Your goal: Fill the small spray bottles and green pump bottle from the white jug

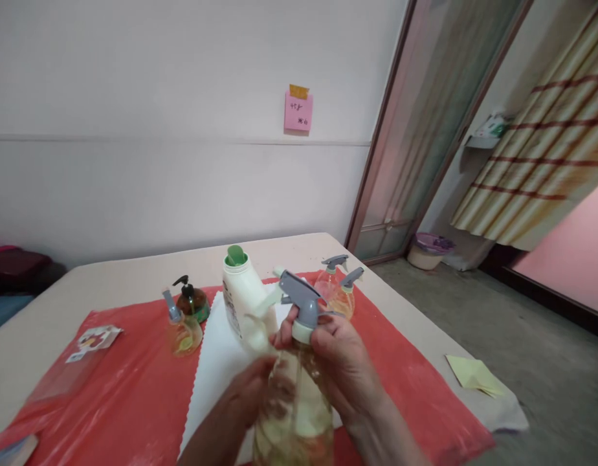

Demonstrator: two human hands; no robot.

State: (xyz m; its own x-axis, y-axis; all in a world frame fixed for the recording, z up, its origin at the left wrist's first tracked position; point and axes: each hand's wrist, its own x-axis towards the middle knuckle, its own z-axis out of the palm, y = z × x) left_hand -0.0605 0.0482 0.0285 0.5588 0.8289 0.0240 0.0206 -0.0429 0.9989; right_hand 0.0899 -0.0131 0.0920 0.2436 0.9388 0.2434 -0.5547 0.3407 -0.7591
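A large clear spray bottle [299,414] with a grey trigger head and a pale collar stands upright in front of me, partly filled with yellowish liquid. My right hand [345,362] is closed around its neck, with the thumb against the collar. At the left side of the neck, my left hand [248,388] also grips the bottle; its fingers are partly hidden and blurred. Just behind, a white plastic bottle [243,288] with a green rim leans slightly, a green piece showing at its mouth. A blurred cream-coloured shape overlaps its lower right side.
A red plastic sheet [138,395] and a white cloth [214,375] cover part of the table. Left stand a small spray bottle [185,333] and a brown pump bottle [195,301]. Two spray bottles, one being an orange-tinted bottle [345,301], stand right. Yellow paper [474,375] lies near the right edge.
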